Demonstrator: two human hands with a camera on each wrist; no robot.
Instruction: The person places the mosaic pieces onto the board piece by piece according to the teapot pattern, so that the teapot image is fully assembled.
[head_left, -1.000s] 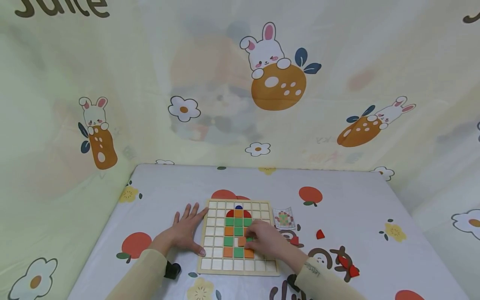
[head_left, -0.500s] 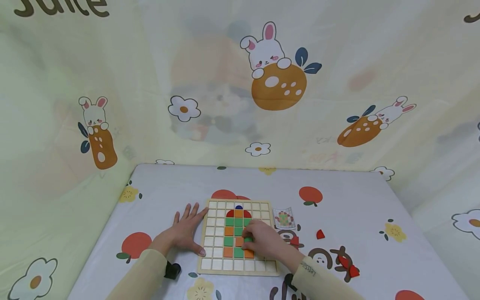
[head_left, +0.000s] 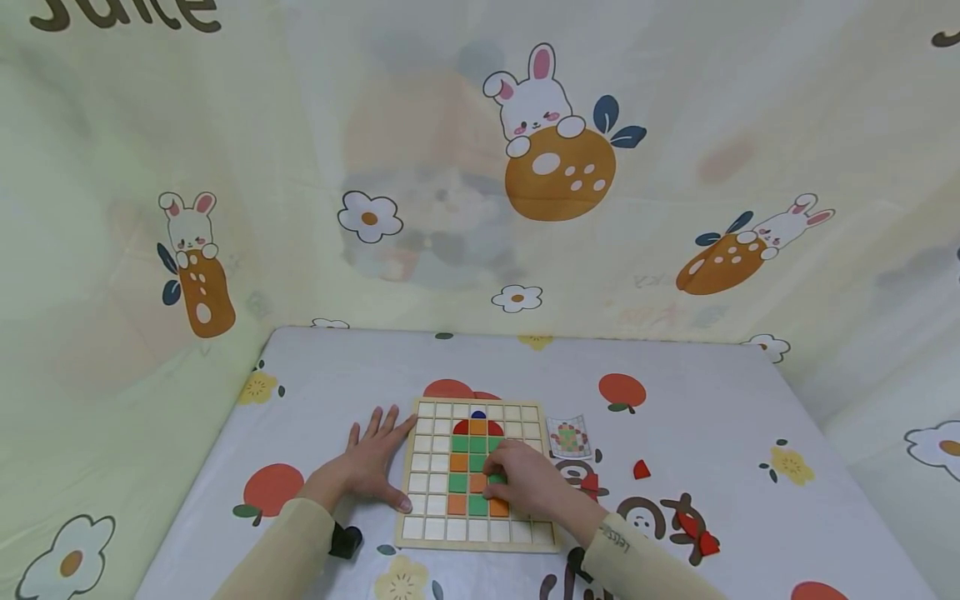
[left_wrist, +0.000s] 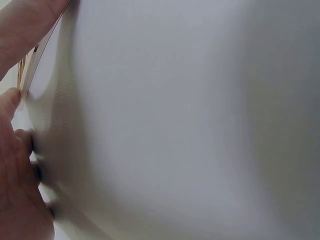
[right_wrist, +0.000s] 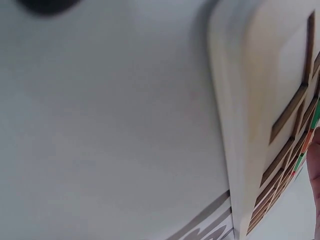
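Note:
A wooden grid board (head_left: 476, 546) lies on the table, with green, orange, red and blue pieces in its middle columns. My left hand (head_left: 371, 467) is spread along the board's left edge, the thumb on the lower frame and a fingertip at the upper frame. On the board, the thumb and forefinger of my right hand (head_left: 528, 479) pinch at the right edge of an orange square tile (head_left: 477, 483), which sits in a cell. That hand partly covers the green tile (head_left: 497, 479) beside it. The right wrist view catches only a fingertip (right_wrist: 314, 155) beyond the board's frame.
A small printed pattern card (head_left: 568, 437) lies right of the board. Loose red pieces (head_left: 641, 469) are scattered on the tablecloth at the right, some over its printed animals. A printed curtain (head_left: 420, 167) stands behind the table.
The orange tile has shifted slightly left and settled squarely into its cell, with my right hand following it. My left hand has stayed in place.

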